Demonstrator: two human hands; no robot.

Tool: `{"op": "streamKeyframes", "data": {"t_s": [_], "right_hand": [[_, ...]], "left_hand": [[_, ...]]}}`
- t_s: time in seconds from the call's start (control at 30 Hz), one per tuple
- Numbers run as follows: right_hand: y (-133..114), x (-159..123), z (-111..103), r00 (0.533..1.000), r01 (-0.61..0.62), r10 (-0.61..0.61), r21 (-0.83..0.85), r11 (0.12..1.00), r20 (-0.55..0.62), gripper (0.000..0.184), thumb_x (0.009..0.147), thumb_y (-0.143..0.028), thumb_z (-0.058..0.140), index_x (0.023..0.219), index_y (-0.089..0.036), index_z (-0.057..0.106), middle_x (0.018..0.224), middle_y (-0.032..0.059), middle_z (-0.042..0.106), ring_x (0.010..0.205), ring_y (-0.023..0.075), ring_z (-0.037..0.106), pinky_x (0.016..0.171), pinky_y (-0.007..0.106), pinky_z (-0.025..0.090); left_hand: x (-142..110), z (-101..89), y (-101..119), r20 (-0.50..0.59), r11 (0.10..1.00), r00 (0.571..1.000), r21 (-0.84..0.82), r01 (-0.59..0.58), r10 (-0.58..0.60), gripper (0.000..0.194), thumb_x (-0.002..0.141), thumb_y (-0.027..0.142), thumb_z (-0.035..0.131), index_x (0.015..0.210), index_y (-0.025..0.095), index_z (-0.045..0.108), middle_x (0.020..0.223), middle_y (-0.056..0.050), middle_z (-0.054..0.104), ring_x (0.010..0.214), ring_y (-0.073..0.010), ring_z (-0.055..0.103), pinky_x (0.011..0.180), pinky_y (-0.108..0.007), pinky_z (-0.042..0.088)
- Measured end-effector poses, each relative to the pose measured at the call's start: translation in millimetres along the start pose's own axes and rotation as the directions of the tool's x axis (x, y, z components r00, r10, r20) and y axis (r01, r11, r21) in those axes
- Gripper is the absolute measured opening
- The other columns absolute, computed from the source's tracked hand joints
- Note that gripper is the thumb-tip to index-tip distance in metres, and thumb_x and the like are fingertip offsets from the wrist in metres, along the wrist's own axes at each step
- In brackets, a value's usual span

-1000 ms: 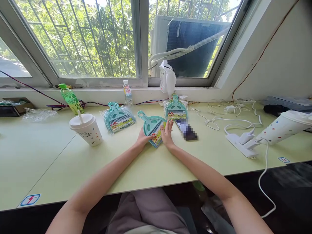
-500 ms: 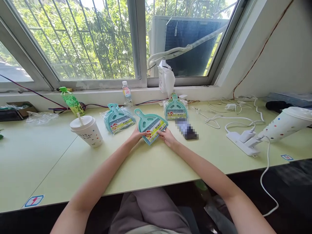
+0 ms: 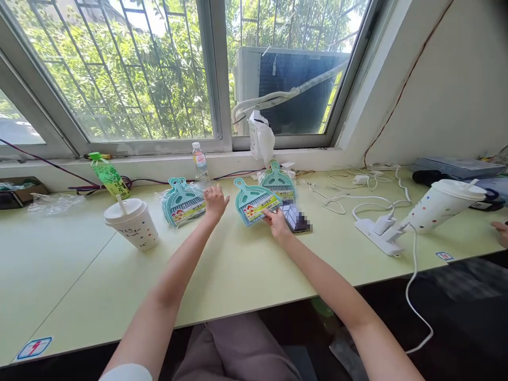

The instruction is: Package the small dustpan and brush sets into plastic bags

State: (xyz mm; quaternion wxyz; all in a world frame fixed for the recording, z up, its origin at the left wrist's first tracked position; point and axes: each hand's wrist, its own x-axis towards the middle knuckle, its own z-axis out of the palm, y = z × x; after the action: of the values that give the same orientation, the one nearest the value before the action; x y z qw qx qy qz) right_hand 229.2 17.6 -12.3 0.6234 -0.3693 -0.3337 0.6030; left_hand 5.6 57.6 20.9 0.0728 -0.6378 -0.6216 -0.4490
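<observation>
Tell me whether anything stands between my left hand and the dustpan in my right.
Nothing visible stands between the left hand and the dustpan in the right hand. The wrapped dustpans lie on the left hand's other side, off that path.

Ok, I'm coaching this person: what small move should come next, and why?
Probably ease the left hand onto the left dustpans: it looks empty and appears right by their edge, while the right hand holds the middle dustpan.

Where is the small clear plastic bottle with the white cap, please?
In the head view, the bottle stands left of centre by the white windowsill, beyond the left hand.
</observation>
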Motion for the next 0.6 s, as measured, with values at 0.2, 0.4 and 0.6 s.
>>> {"op": "streamKeyframes", "data": {"t_s": [0.2,0.4,0.6], "right_hand": [[-0.2,-2.0,1.8,0.999,-0.004,0.006,-0.069,0.998,0.033,0.045,0.061,-0.025,0.078,0.099,-0.024,0.053,0.101,0.0036,0.07,0.097,0.0217,0.068,0.084,0.038,0.059],[0.5,-4.4,4.8,0.993,-0.035,0.043,-0.076,0.996,0.108,0.036,0.065,-0.02,0.076,0.093,-0.022,0.054,0.092,0.0026,0.07,0.091,0.0206,0.069,0.084,0.038,0.059],[2.9,-12.5,11.0,0.977,-0.083,0.108,-0.136,0.987,0.185,0.031,0.065,-0.012,0.074,0.091,-0.019,0.056,0.086,0.0031,0.071,0.078,0.0179,0.07,0.08,0.039,0.06]], "left_hand": [[21.8,21.3,-8.6,-0.032,0.965,0.999,-0.262,0.015,-0.025,0.026,0.075,0.016,0.057,0.05,0.023,0.054,0.059,-0.008,0.055,0.114,-0.0336,0.054,0.112,-0.061,0.009],[4.1,-15.9,-11.0,-0.116,0.994,0.991,-0.101,0.05,-0.062,0.015,0.078,0.02,0.057,0.066,0.021,0.066,0.082,-0.013,0.067,0.112,-0.035,0.053,0.11,-0.063,0.012],[-27.6,-58.8,-26.4,-0.278,0.967,0.934,-0.182,0.178,-0.224,0.015,0.082,0.028,0.057,0.087,0.021,0.069,0.1,-0.008,0.069,0.104,-0.026,0.058,0.101,-0.044,0.037]]}}
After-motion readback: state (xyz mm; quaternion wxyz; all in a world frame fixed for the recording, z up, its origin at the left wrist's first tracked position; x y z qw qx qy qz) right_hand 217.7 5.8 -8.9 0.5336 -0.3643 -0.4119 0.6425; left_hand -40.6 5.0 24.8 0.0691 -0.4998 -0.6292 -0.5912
